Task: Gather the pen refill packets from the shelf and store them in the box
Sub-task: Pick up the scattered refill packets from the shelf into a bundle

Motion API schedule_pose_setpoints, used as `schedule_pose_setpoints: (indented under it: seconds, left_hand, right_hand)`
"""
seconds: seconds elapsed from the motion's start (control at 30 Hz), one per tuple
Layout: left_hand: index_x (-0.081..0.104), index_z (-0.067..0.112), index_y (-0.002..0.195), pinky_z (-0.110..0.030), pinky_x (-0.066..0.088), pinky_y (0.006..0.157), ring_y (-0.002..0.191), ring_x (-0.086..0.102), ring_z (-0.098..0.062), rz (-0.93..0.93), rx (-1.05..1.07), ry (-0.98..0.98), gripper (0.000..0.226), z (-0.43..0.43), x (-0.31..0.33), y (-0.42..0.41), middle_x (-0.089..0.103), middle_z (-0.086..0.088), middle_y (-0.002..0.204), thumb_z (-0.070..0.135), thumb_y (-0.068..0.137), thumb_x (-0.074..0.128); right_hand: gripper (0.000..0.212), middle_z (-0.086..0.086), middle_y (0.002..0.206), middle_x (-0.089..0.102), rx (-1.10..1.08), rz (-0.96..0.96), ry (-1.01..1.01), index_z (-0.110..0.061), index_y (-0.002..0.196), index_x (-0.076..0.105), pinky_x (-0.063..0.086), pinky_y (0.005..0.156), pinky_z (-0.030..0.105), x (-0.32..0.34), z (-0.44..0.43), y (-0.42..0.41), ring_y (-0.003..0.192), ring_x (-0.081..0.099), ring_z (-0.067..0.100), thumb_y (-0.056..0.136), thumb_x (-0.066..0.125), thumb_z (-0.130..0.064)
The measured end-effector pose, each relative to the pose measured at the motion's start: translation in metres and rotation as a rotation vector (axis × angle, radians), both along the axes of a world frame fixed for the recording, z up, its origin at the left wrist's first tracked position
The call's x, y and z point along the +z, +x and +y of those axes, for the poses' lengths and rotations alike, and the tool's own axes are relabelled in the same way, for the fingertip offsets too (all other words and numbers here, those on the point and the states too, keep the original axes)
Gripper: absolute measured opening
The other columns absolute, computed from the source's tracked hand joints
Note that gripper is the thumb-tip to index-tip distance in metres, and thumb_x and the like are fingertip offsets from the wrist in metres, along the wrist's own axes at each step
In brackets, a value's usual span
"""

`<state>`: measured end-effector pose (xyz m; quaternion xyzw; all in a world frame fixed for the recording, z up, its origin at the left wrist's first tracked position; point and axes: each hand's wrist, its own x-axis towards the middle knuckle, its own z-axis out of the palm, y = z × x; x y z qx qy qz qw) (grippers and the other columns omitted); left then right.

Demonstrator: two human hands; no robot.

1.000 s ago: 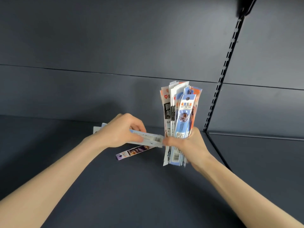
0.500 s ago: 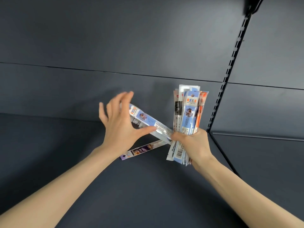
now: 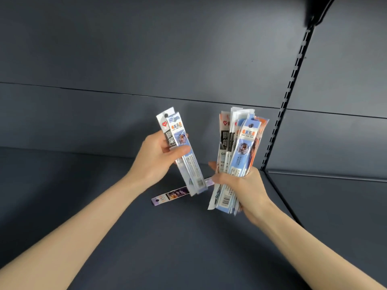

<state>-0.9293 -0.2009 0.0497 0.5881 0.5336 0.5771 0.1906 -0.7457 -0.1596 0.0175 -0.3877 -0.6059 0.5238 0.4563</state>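
My right hand (image 3: pixel 240 185) grips a thick upright bundle of pen refill packets (image 3: pixel 240 147), blue, white and orange, above the dark shelf (image 3: pixel 146 237). My left hand (image 3: pixel 155 158) holds two more packets (image 3: pixel 184 151), one blue and one white-and-black, nearly upright and just left of the bundle, thumb across their front. One purple packet (image 3: pixel 171 194) lies flat on the shelf below and between my hands. No box is in view.
The dark grey back panel (image 3: pixel 146 59) rises behind the shelf. A slotted upright rail (image 3: pixel 287 101) runs down at the right, with another shelf bay (image 3: pixel 335 206) beyond it. A black bracket (image 3: pixel 316 13) juts out at the top right.
My left hand has lifted two packets off the shelf and swung them from lying sideways to nearly upright. The bundle in my right hand stayed put. The purple packet has not moved.
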Motion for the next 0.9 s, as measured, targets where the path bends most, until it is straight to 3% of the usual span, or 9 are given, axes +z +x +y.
schedule_pose_setpoints:
  seconds: [0.17, 0.3, 0.53, 0.63, 0.7, 0.83, 0.9]
  left_hand:
    - [0.059, 0.023, 0.102, -0.018, 0.056, 0.071, 0.077, 0.073, -0.008, 0.065, -0.187, -0.060, 0.025, -0.003, -0.002, 0.013, 0.076, 0.005, 0.083, 0.006, 0.084, 0.066]
    - [0.062, 0.016, 0.097, -0.033, 0.059, 0.071, 0.079, 0.073, -0.016, 0.001, -0.237, -0.058, 0.015, 0.000, -0.011, 0.018, 0.075, -0.003, 0.089, 0.007, 0.085, 0.065]
    - [0.064, 0.005, 0.097, -0.038, 0.060, 0.072, 0.086, 0.071, -0.021, -0.074, -0.221, 0.002, 0.015, 0.002, -0.015, 0.017, 0.073, -0.008, 0.096, 0.007, 0.082, 0.067]
    - [0.067, 0.011, 0.094, -0.028, 0.059, 0.065, 0.083, 0.072, -0.015, -0.120, -0.188, 0.030, 0.016, 0.002, -0.014, 0.016, 0.075, 0.002, 0.092, 0.002, 0.081, 0.067]
    - [0.068, 0.010, 0.094, -0.025, 0.059, 0.067, 0.080, 0.072, -0.011, -0.098, -0.165, 0.051, 0.015, 0.002, -0.017, 0.021, 0.075, 0.005, 0.090, 0.002, 0.081, 0.067]
    - [0.069, 0.005, 0.095, -0.037, 0.060, 0.074, 0.085, 0.072, -0.020, -0.153, -0.198, 0.012, 0.012, 0.002, -0.022, 0.026, 0.074, -0.007, 0.091, 0.008, 0.084, 0.065]
    - [0.070, 0.006, 0.098, -0.035, 0.060, 0.076, 0.088, 0.072, -0.020, -0.173, -0.243, -0.028, 0.014, 0.001, -0.023, 0.028, 0.075, -0.007, 0.094, 0.008, 0.086, 0.064]
  right_hand:
    - [0.028, 0.001, 0.088, 0.076, 0.153, -0.067, 0.009, -0.023, 0.078, 0.073, 0.056, 0.086, 0.047, -0.006, -0.011, -0.010, 0.086, 0.072, 0.021, 0.056, 0.074, -0.006]
    - [0.036, 0.009, 0.098, 0.075, 0.175, 0.057, -0.037, -0.017, 0.092, 0.071, 0.053, 0.090, 0.052, -0.008, -0.009, -0.009, 0.093, 0.070, 0.030, 0.059, 0.070, -0.004]
    - [0.041, 0.008, 0.100, 0.074, 0.323, 0.144, -0.112, -0.019, 0.100, 0.069, 0.053, 0.089, 0.051, -0.008, -0.004, -0.004, 0.097, 0.070, 0.029, 0.064, 0.064, 0.000]
    - [0.045, 0.009, 0.107, 0.072, 0.373, 0.139, -0.126, -0.017, 0.107, 0.066, 0.052, 0.091, 0.053, -0.007, -0.004, -0.001, 0.102, 0.068, 0.030, 0.065, 0.063, -0.001]
    - [0.046, 0.008, 0.105, 0.072, 0.379, 0.116, -0.113, -0.015, 0.109, 0.064, 0.053, 0.090, 0.051, -0.008, -0.005, -0.002, 0.102, 0.068, 0.029, 0.065, 0.063, -0.001]
    - [0.044, 0.014, 0.105, 0.072, 0.276, 0.132, -0.103, -0.012, 0.106, 0.066, 0.055, 0.088, 0.049, -0.010, -0.003, -0.003, 0.099, 0.069, 0.033, 0.062, 0.066, -0.001]
    - [0.043, 0.011, 0.100, 0.074, 0.201, 0.116, -0.090, -0.015, 0.101, 0.068, 0.055, 0.086, 0.048, -0.011, -0.001, -0.003, 0.095, 0.069, 0.032, 0.059, 0.068, -0.003]
